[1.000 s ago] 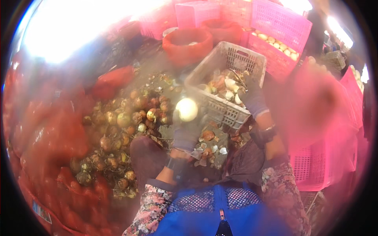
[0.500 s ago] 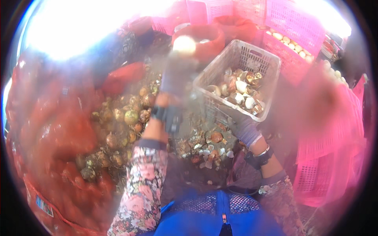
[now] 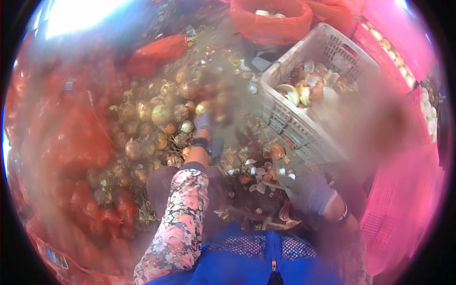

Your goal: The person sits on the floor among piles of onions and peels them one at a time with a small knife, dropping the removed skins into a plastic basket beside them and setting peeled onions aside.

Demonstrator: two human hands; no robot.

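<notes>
My left hand (image 3: 203,123), in a pale purple glove, reaches into a heap of onions (image 3: 161,114) on the ground. A yellowish onion (image 3: 203,107) lies right at its fingertips; blur hides whether the fingers hold it. My right hand (image 3: 316,194), gloved too, is low at the right, beside the near corner of a grey plastic crate (image 3: 304,128). Its fingers look curled, and a thin pale strip (image 3: 276,185) sticks out to their left; its kind is unclear. Onion peels and scraps (image 3: 313,80) lie inside the crate.
Red mesh sacks (image 3: 85,142) stand along the left. An open red sack (image 3: 270,28) at the back contains white onions. Pink crates (image 3: 403,194) line the right side, some with white onions (image 3: 399,61). Peel scraps (image 3: 259,175) litter the ground before me.
My left hand has come back from the open red sack, where a white onion was near it, to the onion heap. My right hand has dropped away from the crate's rim. The view has shifted.
</notes>
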